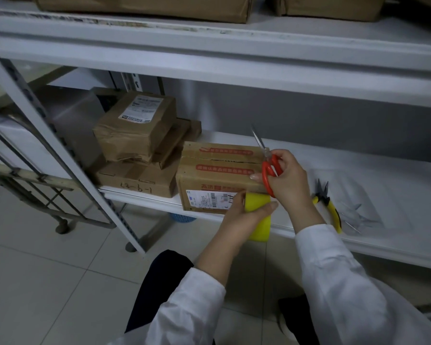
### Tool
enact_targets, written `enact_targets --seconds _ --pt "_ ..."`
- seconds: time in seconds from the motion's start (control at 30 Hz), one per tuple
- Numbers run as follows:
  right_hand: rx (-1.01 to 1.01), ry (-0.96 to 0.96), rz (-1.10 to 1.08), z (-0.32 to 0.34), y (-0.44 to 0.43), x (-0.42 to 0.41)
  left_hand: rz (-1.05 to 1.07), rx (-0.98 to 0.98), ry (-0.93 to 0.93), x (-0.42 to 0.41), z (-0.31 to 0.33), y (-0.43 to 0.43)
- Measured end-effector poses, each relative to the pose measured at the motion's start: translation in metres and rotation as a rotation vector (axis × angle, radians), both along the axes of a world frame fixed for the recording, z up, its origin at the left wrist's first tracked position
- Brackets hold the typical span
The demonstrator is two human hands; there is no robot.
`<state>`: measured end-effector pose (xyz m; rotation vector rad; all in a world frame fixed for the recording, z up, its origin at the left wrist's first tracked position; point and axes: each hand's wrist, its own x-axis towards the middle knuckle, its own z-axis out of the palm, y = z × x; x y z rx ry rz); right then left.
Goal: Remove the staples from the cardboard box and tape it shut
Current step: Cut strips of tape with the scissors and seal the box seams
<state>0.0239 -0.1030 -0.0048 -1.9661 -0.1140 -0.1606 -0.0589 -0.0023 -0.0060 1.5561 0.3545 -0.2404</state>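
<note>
Two hands, both occupied.

1. Left hand [243, 216]: I have it wrapped round the yellow tape roll [260, 230], holding it up at the front lower right corner of the cardboard box [214, 178]. I judge this is to lay the strip onto the box.
2. Right hand [289, 181]: it grips the red-handled scissors [265, 179], blades pointing up and away, ready, I think, for a cut. One fingertip touches the box's front top edge.
3. Cardboard box: it sits on the white shelf [358, 165], just beyond both hands, with its top flaps lying shut.
4. Yellow-handled pliers [330, 207]: they lie on the shelf near the right hand, beside thin metal bits [358, 219], probably pulled staples.
5. Other parcels [135, 135]: stacked to the left of the box.
</note>
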Motion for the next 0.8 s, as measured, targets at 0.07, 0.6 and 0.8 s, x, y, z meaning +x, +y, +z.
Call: enact_targets --seconds 0.07,0.6,0.8 --pt "0.021 0.015 -0.004 -0.002 0.0 -0.001 0.03 -0.017 -0.011 0.0 -0.001 0.001" --pt "0.073 0.063 0.013 0.0 -0.001 0.0 0.043 0.179 -0.078 0.002 -0.036 -0.001" --pt "0.035 0.11 0.075 0.006 -0.008 -0.004 0.139 0.128 -0.072 0.011 -0.041 -0.001"
